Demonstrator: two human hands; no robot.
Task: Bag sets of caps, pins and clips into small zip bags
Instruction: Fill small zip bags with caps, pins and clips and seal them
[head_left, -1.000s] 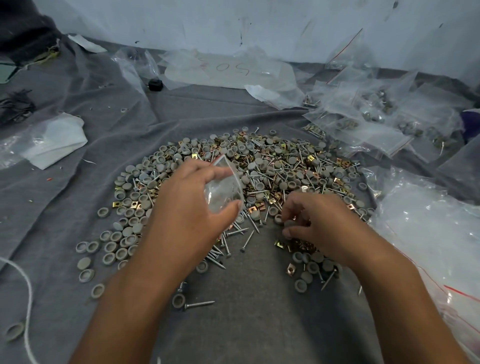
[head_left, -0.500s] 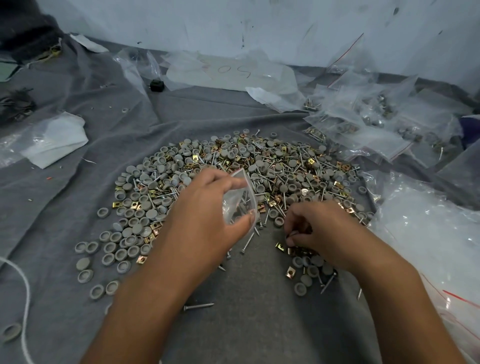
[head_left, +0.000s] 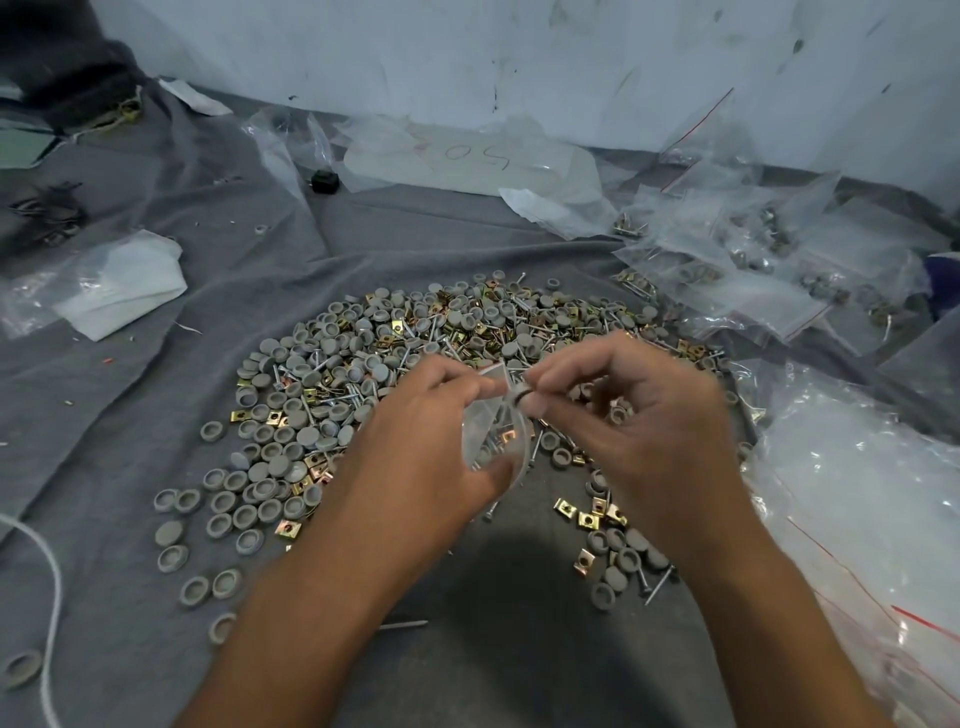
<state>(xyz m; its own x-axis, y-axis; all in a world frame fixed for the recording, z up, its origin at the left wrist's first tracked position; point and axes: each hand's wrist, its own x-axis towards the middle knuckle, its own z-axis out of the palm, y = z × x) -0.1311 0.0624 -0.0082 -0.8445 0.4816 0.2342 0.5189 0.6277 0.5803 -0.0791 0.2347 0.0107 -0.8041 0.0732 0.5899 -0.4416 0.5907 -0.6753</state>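
We hold the small zip bag (head_left: 493, 431) upright above the grey cloth (head_left: 311, 249), our left hand (head_left: 426, 447) clamped on its side; our right hand (head_left: 639, 415) pinches a cap (head_left: 521, 397) at its mouth, directly right of the opening.

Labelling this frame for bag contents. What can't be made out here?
- Small zip bag, head view: the count inside is unreadable; the left hand covers part of it and the plastic glares.
- Right hand: its fingertips pinch something small at the bag mouth; motion blur hides what.
- Filled bags, far right: contents too small.
- Large plastic bag: cut off by the right edge.
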